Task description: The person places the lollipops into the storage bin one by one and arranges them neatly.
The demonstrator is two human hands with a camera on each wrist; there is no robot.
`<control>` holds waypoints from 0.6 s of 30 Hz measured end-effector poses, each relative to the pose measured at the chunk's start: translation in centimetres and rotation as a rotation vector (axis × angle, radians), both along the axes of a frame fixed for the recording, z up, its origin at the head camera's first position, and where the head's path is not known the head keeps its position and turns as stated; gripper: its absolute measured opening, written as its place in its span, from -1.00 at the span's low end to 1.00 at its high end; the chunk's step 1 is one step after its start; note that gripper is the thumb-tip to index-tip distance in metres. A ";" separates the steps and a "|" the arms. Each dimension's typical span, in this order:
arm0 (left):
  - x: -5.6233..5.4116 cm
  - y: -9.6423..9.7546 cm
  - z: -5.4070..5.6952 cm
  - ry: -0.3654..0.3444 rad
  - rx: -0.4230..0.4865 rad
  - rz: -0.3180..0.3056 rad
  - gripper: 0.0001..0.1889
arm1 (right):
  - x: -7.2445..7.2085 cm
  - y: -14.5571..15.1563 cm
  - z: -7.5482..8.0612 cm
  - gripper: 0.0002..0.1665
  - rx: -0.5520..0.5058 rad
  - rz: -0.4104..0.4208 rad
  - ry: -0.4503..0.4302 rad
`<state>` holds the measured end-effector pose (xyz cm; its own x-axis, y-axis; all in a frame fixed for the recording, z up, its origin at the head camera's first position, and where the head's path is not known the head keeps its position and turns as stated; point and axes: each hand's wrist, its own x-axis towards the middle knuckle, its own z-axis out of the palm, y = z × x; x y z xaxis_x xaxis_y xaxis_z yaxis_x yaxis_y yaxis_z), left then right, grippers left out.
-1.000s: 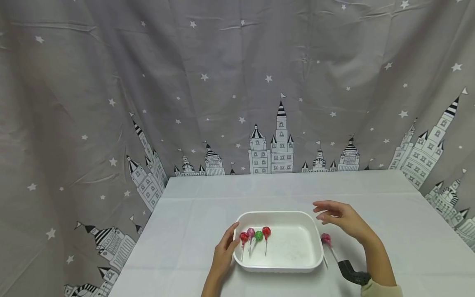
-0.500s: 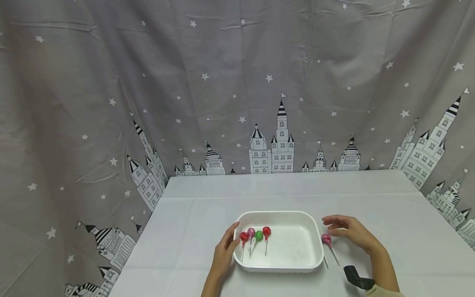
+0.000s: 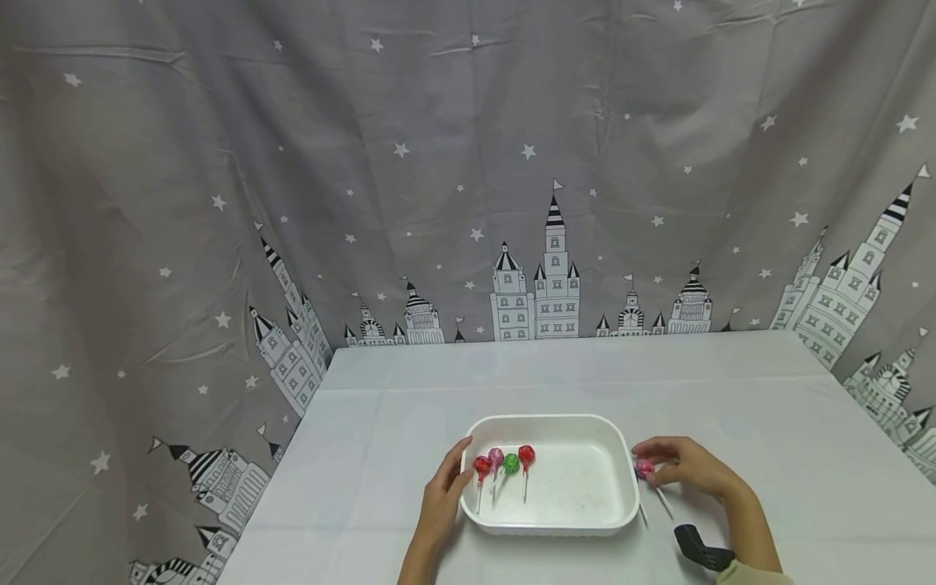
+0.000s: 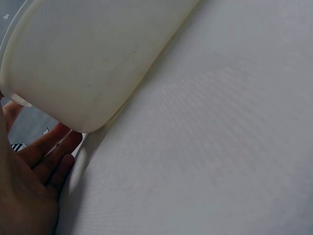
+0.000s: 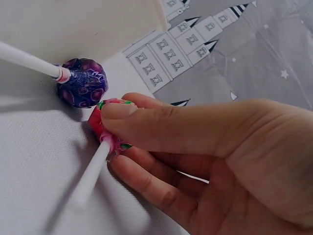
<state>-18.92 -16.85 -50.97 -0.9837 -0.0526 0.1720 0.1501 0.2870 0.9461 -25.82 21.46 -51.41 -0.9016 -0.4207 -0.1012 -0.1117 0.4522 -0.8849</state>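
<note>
A white plastic tray (image 3: 578,487) stands on the table. My left hand (image 3: 442,491) grips its left end, thumb over the rim and fingers along the outer wall (image 4: 93,63). Beyond the tray's right end, my right hand (image 3: 691,467) pinches the head of a pink lollipop (image 5: 95,122) between thumb and fingers, its white stick (image 5: 90,174) pointing back toward me. Close beside it, against the tray's outer wall, lies a dark purple lollipop (image 5: 80,83). Inside the tray's left part lie a red lollipop (image 3: 483,465), a pink one (image 3: 496,457), a green one (image 3: 510,464) and another red one (image 3: 526,455).
A white cloth (image 3: 395,406) covers the table. Behind it hangs a grey curtain (image 3: 439,203) printed with stars and castles. A black wrist mount (image 3: 702,550) sits on my right forearm, low over the table.
My right hand has come down from above the table at the tray's right and taken hold of the pink lollipop's head. My left hand and the tray have stayed in place.
</note>
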 end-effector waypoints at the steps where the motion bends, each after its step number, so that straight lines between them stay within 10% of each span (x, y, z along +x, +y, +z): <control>1: 0.0 0.0 0.0 0.000 0.000 0.000 -0.56 | 0.0 0.0 0.0 -0.40 0.007 0.003 0.001; 18: 0.2 0.1 0.4 -0.011 0.007 -0.002 -0.56 | 0.2 0.1 0.1 -0.52 0.026 -0.018 0.021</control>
